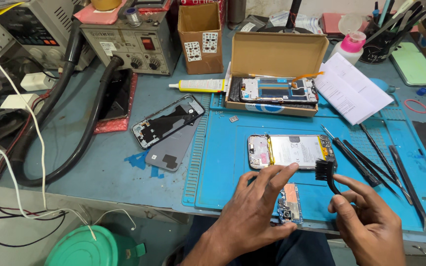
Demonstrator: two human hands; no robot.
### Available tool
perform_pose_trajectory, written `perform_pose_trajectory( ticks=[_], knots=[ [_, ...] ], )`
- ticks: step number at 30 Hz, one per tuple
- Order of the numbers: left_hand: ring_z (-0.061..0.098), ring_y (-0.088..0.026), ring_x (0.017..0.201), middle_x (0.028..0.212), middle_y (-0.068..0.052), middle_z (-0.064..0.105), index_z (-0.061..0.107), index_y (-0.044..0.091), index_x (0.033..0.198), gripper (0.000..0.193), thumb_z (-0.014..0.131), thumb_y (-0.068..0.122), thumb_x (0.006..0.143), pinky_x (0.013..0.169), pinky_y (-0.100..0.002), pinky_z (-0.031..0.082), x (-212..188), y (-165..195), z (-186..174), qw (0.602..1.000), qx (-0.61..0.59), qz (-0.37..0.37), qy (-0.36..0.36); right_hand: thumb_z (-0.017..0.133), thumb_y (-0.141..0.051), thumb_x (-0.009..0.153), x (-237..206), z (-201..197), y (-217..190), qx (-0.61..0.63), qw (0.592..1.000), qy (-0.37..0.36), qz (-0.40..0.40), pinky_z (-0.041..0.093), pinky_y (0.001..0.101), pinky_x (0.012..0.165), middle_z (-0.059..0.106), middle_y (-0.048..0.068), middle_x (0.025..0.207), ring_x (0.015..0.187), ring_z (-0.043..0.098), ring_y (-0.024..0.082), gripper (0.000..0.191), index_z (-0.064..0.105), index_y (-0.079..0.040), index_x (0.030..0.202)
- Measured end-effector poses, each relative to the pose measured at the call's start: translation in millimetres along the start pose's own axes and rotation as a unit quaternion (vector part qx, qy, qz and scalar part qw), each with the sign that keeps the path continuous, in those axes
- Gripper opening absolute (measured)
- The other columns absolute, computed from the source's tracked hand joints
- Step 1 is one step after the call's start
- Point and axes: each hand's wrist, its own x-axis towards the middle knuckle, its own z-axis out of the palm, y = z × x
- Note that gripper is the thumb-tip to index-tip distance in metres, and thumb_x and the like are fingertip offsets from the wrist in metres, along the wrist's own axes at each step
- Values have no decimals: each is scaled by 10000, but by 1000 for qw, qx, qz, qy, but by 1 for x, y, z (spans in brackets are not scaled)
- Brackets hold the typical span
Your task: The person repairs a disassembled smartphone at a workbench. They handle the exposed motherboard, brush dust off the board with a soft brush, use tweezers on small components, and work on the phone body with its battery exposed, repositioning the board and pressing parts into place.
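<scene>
My left hand (253,212) pinches a small phone circuit board (290,203) by its edge, just above the blue work mat (223,162). To its right, my right hand (368,221) grips a small black brush (325,170), bristles up and close to the board's top end. Just beyond both hands an opened phone (292,150) lies on the mat with its battery showing.
Tweezers and pry tools (371,157) lie at the mat's right. A cardboard box (272,93) holding a phone frame sits behind, with a glue tube (198,85), a phone back cover (166,120), folded papers (351,88), a hot-air station (134,44) and hoses on the left.
</scene>
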Motion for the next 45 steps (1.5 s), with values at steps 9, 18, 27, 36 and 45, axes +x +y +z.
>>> perform_pose_trajectory(
  ticks=[9, 18, 27, 36, 45],
  knots=[
    [471, -359, 1447, 1518, -179, 493, 186, 163, 1664, 1105, 849, 280, 788, 1163, -549, 332, -5, 0, -2, 1000, -14, -7, -7, 647, -54, 995, 4, -20, -2, -102, 993, -46, 28, 400, 294, 438, 739, 160, 869, 571, 521, 119, 500, 662, -38, 1495],
    [497, -349, 1426, 1523, -157, 493, 219, 144, 1680, 1052, 811, 310, 827, 1190, -549, 341, -4, 4, -6, 1000, 5, 7, -5, 651, -98, 993, 17, -38, -24, -201, 977, -46, -59, 508, 267, 547, 715, 90, 933, 649, 602, 104, 415, 715, -64, 1402],
    [507, -421, 1321, 1445, -225, 495, 248, 104, 1596, 1002, 794, 295, 778, 1062, -584, 350, 3, -21, 11, 1000, 0, 24, -16, 701, -113, 959, 77, -50, -108, -311, 947, 45, -67, 500, 326, 514, 710, 106, 807, 584, 611, 150, 366, 769, -140, 1318],
    [709, -123, 1110, 1139, 10, 740, 630, 321, 1383, 359, 641, 341, 1025, 954, -439, 442, 16, -79, 101, 986, 103, -102, 86, 672, -226, 919, 235, -77, -151, -383, 892, 64, -231, 589, 400, 725, 783, 134, 861, 783, 779, 265, 323, 739, -182, 1232],
    [704, -155, 1134, 1180, -22, 718, 583, 289, 1432, 400, 632, 304, 1035, 966, -447, 448, 39, -64, 95, 979, 83, -183, 42, 663, -310, 931, 288, -68, -161, -554, 824, 93, -71, 568, 503, 884, 762, 154, 1076, 993, 725, 388, 287, 782, -313, 1192]
  ],
)
